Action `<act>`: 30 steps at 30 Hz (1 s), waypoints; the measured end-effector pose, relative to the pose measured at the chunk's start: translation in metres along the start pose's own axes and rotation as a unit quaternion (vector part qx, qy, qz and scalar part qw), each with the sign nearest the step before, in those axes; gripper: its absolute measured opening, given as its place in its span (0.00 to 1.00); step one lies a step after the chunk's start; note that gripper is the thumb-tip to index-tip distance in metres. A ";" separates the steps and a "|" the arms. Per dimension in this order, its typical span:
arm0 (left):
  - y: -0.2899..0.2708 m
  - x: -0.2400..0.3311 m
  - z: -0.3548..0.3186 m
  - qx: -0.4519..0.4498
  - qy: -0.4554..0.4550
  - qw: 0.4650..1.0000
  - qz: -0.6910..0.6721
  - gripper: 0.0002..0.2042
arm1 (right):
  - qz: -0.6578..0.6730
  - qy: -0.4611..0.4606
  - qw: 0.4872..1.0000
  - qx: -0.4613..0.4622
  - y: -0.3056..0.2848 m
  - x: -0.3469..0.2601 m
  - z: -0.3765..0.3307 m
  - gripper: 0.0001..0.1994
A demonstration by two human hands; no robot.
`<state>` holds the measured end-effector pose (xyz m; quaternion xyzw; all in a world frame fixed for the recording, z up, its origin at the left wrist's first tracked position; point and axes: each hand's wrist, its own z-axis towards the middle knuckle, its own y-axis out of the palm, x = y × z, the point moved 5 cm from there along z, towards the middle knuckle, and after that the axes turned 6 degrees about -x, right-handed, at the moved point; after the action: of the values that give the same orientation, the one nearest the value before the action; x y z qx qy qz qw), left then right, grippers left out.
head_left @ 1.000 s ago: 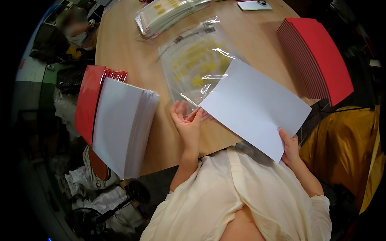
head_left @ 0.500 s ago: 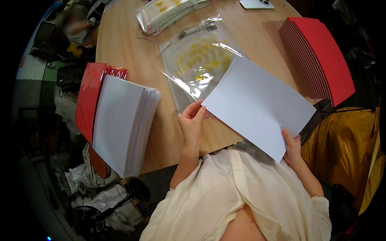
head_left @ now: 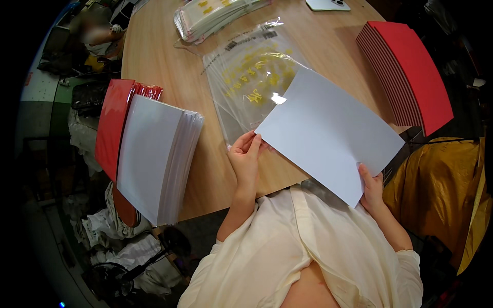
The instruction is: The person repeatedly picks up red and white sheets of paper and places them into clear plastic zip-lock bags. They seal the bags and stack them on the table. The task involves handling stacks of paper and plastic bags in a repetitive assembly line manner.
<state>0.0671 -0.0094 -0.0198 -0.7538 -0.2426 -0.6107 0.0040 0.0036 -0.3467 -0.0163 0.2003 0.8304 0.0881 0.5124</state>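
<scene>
A white sheet of card point(head_left: 328, 136) slants across in front of me, its far end overlapping a clear plastic bag point(head_left: 244, 110) with yellow print. I cannot tell whether that end is inside the bag or on top of it. My left hand point(head_left: 245, 156) pinches the card's left corner, close to the bag's near edge; the fingertips are partly hidden. At the near right, my right hand point(head_left: 373, 190) grips the card with the thumb on top and the fingers underneath, out of sight.
On the left of the wooden table point(head_left: 205, 179) is a stack of white, plastic-wrapped cards point(head_left: 149, 154) beside red packs point(head_left: 114, 128). A red-topped stack point(head_left: 411, 72) stands right. Bundled bags point(head_left: 218, 18) and a phone point(head_left: 328, 5) lie far. Yellow fabric point(head_left: 436, 190) hangs right.
The card and my left hand have shifted very slightly left. Glare on the plastic bag has shrunk and its surface looks flatter, so the yellow print shows more clearly. My right hand keeps its grip.
</scene>
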 end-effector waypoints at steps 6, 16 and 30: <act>0.001 0.006 -0.001 0.018 0.055 0.996 0.063 0.10 | -0.005 -0.015 1.000 -0.002 -0.001 0.000 0.000 0.13; 0.003 0.000 -0.005 0.011 0.031 0.998 0.056 0.13 | 0.004 -0.011 1.000 -0.024 -0.003 0.004 0.001 0.16; 0.016 -0.019 0.009 0.002 -0.075 0.986 -0.151 0.13 | 0.022 0.040 0.998 -0.034 0.007 -0.008 -0.002 0.17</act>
<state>0.0788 -0.0279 -0.0353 -0.7523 -0.3543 -0.5455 -0.1045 0.0063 -0.3437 -0.0065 0.1977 0.8421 0.1352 0.4832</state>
